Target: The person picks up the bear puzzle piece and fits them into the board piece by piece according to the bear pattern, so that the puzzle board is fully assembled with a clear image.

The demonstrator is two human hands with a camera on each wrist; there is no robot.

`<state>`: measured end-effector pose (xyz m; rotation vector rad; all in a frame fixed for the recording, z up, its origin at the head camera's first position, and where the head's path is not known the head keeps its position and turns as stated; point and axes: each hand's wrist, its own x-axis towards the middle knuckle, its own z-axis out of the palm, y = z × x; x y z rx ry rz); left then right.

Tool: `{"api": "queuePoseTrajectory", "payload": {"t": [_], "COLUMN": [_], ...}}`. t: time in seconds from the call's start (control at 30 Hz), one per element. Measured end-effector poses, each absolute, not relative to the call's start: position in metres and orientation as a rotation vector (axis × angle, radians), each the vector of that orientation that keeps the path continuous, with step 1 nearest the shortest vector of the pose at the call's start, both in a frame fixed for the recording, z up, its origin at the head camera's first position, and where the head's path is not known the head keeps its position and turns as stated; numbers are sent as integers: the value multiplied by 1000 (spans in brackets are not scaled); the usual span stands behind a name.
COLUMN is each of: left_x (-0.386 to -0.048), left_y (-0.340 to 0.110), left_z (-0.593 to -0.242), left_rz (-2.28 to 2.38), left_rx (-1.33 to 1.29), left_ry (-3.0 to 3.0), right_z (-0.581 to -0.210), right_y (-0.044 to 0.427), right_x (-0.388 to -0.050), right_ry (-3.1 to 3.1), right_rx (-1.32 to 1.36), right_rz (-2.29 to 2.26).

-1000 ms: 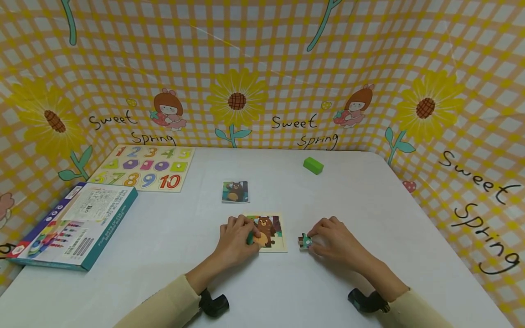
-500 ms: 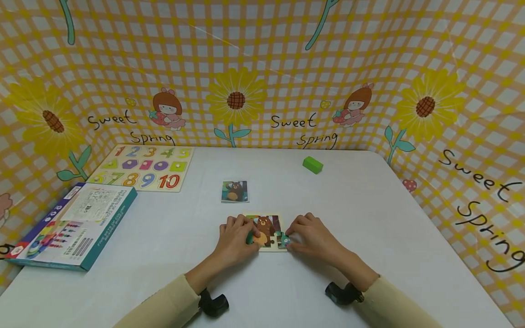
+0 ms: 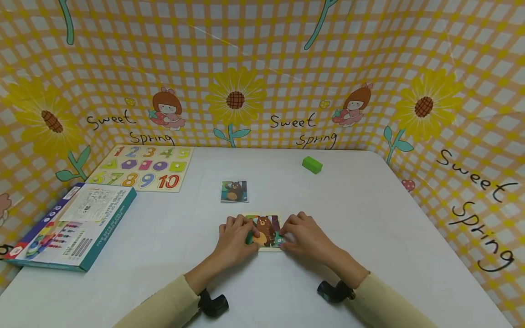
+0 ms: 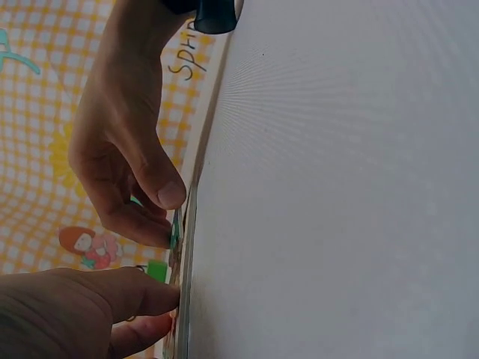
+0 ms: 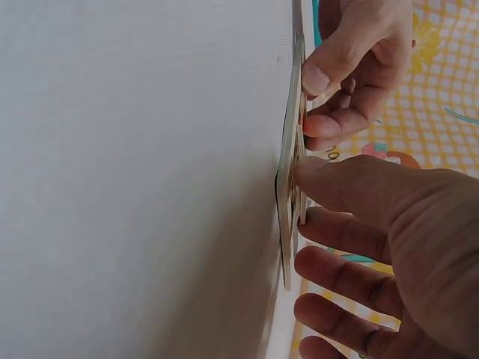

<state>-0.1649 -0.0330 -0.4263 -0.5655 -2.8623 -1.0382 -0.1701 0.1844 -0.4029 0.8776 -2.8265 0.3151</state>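
A small jigsaw board [image 3: 268, 249] with a brown bear picture lies flat near the table's front. My left hand [image 3: 235, 238] holds its left side, thumb and curled fingers on the picture's surface. My right hand [image 3: 308, 238] pinches a teal jigsaw piece [image 3: 279, 240] over the board's lower right corner. In the right wrist view, the piece's thin edge [image 5: 302, 209] stands slightly proud of the board, between thumb and index finger. Whether it is seated cannot be told. Fingers hide the board's left part and right edge.
Beyond the board lies a square bear picture card [image 3: 234, 191]. A green block [image 3: 312, 165] sits at the back right. At the left are a number puzzle board [image 3: 141, 168] and a flat toy box [image 3: 74, 228]. Patterned cloth [image 3: 235, 54] walls the table.
The right hand has moved left, bringing the teal piece from the table beside the board onto its lower right corner. The left hand has stayed on the board's left side.
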Motion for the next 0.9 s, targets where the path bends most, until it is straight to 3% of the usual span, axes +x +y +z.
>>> {"api": "queuePoseTrajectory", "payload": {"t": [0.9], "left_x": [-168], "left_y": [-9], "left_z": [-425], "left_rz": [-1011], "left_rx": [-654], "left_ry": [-2836], "right_z": [-404], "right_y": [182], "right_x": [-171], "right_ry": [-2866], "right_rx": [852], "right_rz": [283]}}
